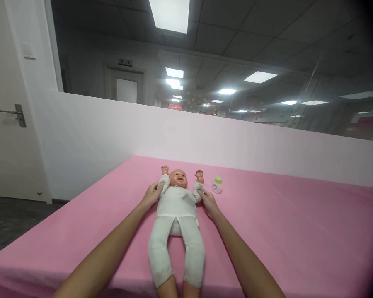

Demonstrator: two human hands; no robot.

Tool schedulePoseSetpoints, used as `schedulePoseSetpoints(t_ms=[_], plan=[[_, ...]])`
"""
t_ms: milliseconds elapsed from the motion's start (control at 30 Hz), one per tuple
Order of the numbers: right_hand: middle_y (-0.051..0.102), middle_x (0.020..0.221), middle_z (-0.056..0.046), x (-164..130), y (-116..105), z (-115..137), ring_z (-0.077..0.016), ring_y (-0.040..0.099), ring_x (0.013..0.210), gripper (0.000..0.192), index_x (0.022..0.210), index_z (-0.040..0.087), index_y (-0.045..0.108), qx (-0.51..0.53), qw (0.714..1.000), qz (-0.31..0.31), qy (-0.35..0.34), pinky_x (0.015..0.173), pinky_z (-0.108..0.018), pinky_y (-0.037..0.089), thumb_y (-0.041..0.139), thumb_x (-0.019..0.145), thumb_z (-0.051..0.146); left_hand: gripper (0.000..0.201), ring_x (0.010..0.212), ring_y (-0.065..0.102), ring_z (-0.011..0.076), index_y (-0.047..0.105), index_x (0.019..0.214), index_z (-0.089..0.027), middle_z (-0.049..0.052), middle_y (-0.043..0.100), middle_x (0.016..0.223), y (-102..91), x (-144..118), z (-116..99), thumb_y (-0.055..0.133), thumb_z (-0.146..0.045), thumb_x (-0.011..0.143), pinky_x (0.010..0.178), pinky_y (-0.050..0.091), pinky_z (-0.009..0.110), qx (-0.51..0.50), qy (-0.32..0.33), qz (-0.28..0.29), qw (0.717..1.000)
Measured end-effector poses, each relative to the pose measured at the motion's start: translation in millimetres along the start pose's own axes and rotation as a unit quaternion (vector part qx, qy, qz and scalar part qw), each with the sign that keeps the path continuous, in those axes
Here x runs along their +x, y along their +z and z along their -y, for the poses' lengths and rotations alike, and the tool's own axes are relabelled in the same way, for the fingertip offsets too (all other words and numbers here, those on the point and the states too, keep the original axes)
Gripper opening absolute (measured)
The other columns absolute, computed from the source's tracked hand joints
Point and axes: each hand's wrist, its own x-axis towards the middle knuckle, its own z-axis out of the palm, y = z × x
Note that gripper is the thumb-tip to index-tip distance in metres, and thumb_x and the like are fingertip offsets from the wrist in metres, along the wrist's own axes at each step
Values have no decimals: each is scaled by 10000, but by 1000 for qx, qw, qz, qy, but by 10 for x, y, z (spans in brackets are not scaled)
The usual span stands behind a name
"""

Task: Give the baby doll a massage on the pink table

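Doll (176,215) feet cut off at bottom edge; bottle (217,185) label too small to read.

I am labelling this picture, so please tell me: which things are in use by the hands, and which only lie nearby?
In use: doll, left hand on its one arm, right hand on the other.
Lying about: small bottle on the pink table, beside the doll, untouched.

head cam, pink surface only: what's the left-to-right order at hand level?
left hand on the doll's arm → baby doll lying face up in white clothes → right hand on its other arm → small bottle with a green cap, standing apart on the pink cover.
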Motion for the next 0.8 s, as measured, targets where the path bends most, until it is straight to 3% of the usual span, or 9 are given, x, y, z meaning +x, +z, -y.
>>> schedulePoseSetpoints(t_ms=[133, 300, 433, 533, 633, 733, 800], plan=[[706, 724, -31, 15, 0, -11, -194, 604, 687, 403, 760, 181, 724, -2, 1000, -11, 6, 668, -310, 447, 828, 696, 565, 494, 791, 603, 220, 682, 947, -163, 57, 702, 880, -9, 9, 18, 613, -642, 849, 689, 441, 293, -9, -5, 4, 1000], [758, 904, -36, 14, -17, -19, -213, 649, 820, 387, 949, 208, 765, 1, 1000, 6, -20, 739, -312, 478, 836, 709, 502, 408, 755, 585, 192, 658, 917, -178, 28, 674, 838, 7, -4, -25, 634, -579, 849, 667, 421, 271, -20, 9, 0, 1000], [742, 792, -54, 40, -28, -55, -213, 643, 743, 430, 806, 175, 752, -5, 1000, -10, 7, 697, -316, 468, 799, 727, 595, 508, 692, 560, 191, 667, 850, -158, 33, 658, 763, -7, 9, 28, 615, -663, 840, 622, 396, 280, -1, -30, -3, 1000], [741, 790, -56, 60, -38, -71, -214, 642, 737, 438, 802, 169, 751, -7, 1000, -5, 5, 697, -319, 469, 820, 707, 591, 526, 761, 589, 205, 695, 941, -148, 59, 696, 859, -12, 14, 33, 627, -660, 843, 662, 425, 284, -16, -4, 7, 1000], [762, 911, -55, 53, -36, -54, -224, 660, 831, 405, 898, 194, 769, 1, 1000, 5, -25, 746, -321, 487, 860, 683, 525, 498, 823, 607, 208, 695, 1017, -164, 65, 707, 937, 1, 6, -16, 668, -627, 835, 703, 445, 276, -41, 25, 5, 999], [766, 1015, -65, 31, -20, -23, -233, 665, 918, 408, 928, 202, 776, 3, 999, 8, -37, 795, -320, 495, 861, 685, 519, 470, 744, 570, 176, 691, 943, -168, 36, 676, 843, 6, -2, -41, 685, -623, 825, 648, 407, 253, -35, 9, -3, 999], [764, 913, -63, 23, -11, -17, -224, 662, 838, 427, 874, 182, 767, -4, 1000, -5, -17, 748, -313, 487, 854, 680, 552, 484, 672, 523, 154, 671, 844, -161, 14, 631, 751, -4, -3, -21, 677, -644, 819, 603, 364, 249, -22, -11, -1, 1000]])
